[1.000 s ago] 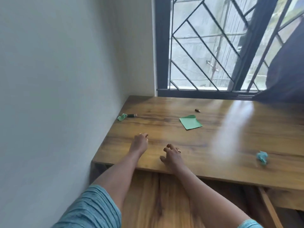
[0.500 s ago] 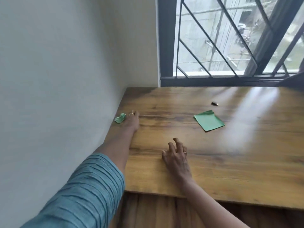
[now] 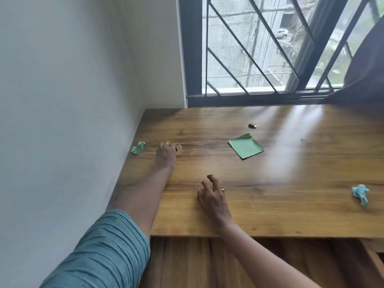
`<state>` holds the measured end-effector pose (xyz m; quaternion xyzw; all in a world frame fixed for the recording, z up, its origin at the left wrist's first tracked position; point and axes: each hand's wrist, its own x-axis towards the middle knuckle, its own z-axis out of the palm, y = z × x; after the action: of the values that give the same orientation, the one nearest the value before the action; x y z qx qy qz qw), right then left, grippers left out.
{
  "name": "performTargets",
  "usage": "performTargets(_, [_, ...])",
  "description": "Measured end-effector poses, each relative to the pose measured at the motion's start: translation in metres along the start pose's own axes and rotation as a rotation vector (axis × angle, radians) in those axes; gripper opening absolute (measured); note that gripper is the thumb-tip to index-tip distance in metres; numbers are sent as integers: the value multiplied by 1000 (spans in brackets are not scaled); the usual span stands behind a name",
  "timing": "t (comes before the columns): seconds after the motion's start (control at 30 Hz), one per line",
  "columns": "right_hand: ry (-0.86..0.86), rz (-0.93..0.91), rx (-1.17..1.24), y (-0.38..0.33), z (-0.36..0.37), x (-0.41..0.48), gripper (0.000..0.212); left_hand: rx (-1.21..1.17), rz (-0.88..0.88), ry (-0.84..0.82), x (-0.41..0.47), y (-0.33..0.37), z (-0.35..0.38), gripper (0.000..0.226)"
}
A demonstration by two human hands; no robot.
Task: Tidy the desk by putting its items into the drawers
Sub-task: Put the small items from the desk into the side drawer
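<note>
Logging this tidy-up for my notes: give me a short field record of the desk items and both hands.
Left hand: fingers curled on a small dark object
Right hand: rests on desk, holds nothing
Far left: crumpled green paper
Centre: flat green paper, dark piece behind it
Right side: crumpled blue paper

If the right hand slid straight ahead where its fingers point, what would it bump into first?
Probably nothing soon. The right hand points ahead and slightly left, over bare desk, passing between the left hand and the green paper. It likely reaches the window frame first, though depth is unclear.
</note>
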<state>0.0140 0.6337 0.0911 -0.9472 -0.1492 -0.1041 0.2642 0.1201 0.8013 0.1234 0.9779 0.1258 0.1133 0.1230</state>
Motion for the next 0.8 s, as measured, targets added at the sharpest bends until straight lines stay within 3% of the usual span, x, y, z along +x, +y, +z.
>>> performTargets(0.17, [-13,-12,-9,18,-12,-16,21,-141,29,10,-37,26,-1,32])
performTargets(0.4, [-2,21,-1,59,-58,-51,18,-292,-114,24,-121,86,1,26])
performTargets(0.6, [-69,15,-71,115,-136,-115,30,-534,-259,12,-228,190,5,27])
performTargets(0.8, [-110,75,-170,204,-240,-191,38,-664,-285,-98,-330,320,17,32])
